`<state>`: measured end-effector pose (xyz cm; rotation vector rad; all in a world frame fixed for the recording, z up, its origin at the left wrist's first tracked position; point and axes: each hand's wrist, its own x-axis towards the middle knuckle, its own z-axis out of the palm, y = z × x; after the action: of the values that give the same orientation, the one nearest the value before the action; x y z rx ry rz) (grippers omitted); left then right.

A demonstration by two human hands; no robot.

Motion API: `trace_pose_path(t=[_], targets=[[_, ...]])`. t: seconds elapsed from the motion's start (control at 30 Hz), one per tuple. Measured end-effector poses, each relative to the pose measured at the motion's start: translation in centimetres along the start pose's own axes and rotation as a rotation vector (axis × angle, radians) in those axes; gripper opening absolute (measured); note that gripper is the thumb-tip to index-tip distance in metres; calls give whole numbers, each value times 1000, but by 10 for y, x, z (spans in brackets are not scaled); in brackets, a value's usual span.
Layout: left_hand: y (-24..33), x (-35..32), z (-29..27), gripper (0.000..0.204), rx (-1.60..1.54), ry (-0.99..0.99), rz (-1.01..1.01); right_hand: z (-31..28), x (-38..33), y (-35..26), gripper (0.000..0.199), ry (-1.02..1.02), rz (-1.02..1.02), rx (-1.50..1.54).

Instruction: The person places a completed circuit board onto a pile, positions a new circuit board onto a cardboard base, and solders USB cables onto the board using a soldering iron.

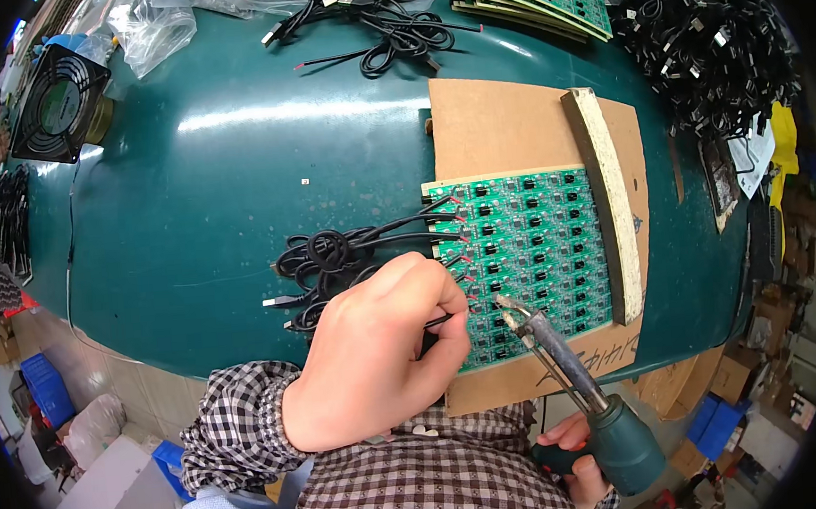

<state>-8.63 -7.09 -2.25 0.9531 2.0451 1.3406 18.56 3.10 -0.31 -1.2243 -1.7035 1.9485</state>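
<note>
Pinching a thin black wire (436, 321) against the left edge of the green circuit board panel (531, 255) is the left hand (377, 351), while the right hand (574, 465) is clamped round a green-handled soldering iron (568, 376) with its tip on the panel's lower left, all on cardboard (503, 125) over the teal table (232, 172).

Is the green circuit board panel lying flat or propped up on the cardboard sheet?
Flat: the green circuit board panel lies face up on the brown cardboard sheet, with a pale strip resting along its right edge.
</note>
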Motion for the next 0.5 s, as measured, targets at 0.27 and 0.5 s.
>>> trace_pose_path(t=[0.27, 0.5], targets=[[1, -2, 3, 11, 35, 29, 4, 11, 0, -7, 75, 93, -112, -26], [3, -2, 4, 12, 61, 39, -1, 13, 0, -12, 85, 102, -38, -28]])
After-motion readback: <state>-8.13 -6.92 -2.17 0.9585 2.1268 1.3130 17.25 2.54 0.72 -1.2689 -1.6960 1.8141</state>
